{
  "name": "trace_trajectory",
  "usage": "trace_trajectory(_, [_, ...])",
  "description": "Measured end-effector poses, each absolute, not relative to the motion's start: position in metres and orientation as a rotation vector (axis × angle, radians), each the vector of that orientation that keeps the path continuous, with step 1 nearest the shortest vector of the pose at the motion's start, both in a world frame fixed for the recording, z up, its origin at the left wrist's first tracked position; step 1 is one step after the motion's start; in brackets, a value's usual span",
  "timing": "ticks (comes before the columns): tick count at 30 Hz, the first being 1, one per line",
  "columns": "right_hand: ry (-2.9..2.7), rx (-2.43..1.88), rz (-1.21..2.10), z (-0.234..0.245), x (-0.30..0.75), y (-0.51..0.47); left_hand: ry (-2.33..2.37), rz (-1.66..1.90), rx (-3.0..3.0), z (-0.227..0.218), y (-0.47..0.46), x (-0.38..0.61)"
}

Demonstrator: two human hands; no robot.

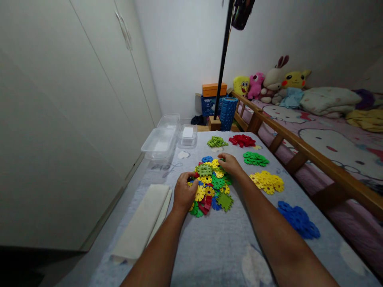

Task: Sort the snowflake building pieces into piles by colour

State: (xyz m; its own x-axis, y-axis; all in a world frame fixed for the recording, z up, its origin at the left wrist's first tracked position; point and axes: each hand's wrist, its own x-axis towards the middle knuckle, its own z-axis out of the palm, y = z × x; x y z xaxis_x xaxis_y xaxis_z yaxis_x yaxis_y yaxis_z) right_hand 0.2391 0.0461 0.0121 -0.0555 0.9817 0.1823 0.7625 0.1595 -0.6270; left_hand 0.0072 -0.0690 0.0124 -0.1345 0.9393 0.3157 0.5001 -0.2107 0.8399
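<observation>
I have both hands on the mixed pile (211, 183) of coloured plastic discs at the centre of the frame, on the grey blanket (227, 247). My left hand (184, 194) curls over its left edge and my right hand (230, 164) over its upper right. I cannot tell whether either grips a piece. To the right lie a red heap (242, 140), green heap (255, 158), yellow heap (267, 181) and blue heap (297, 219).

Your view is dim and soft, lit from overhead with only faint shadows on the blanket (209, 247), while the wide lens bows the wardrobe doors (74, 99) and the lower-left corner falls black.
</observation>
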Motion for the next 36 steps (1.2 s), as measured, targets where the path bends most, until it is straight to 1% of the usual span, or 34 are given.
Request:
trace_trajectory(5, [-1.932, -1.742, 0.379, 0.007, 0.231, 0.032, 1.612, 1.294, 1.691, 0.012, -0.069, 0.007])
trace_trajectory(9, [-1.946, -1.649, 0.415, 0.007, 0.231, 0.031, 1.608, 1.292, 1.693, 0.011, -0.068, 0.007])
trace_trajectory(13, [-1.927, -1.585, 0.454, 0.018, 0.243, 0.033, 1.608, 1.289, 1.694, 0.012, -0.069, 0.007])
trace_trajectory(15, [-1.940, -1.615, 0.490, 0.026, 0.251, 0.033, 1.609, 1.287, 1.693, 0.011, -0.069, 0.007])
trace_trajectory(21, [-2.101, -1.643, 0.781, 0.042, 0.264, 0.028, 1.609, 1.283, 1.684, 0.009, -0.069, 0.006])
trace_trajectory(26, [-2.136, -1.635, 0.750, 0.041, 0.265, 0.025, 1.597, 1.291, 1.679, 0.010, -0.069, 0.006])
trace_trajectory(36, [-2.128, -1.523, 0.938, 0.047, 0.273, 0.029, 1.584, 1.296, 1.673, 0.006, -0.068, 0.005])
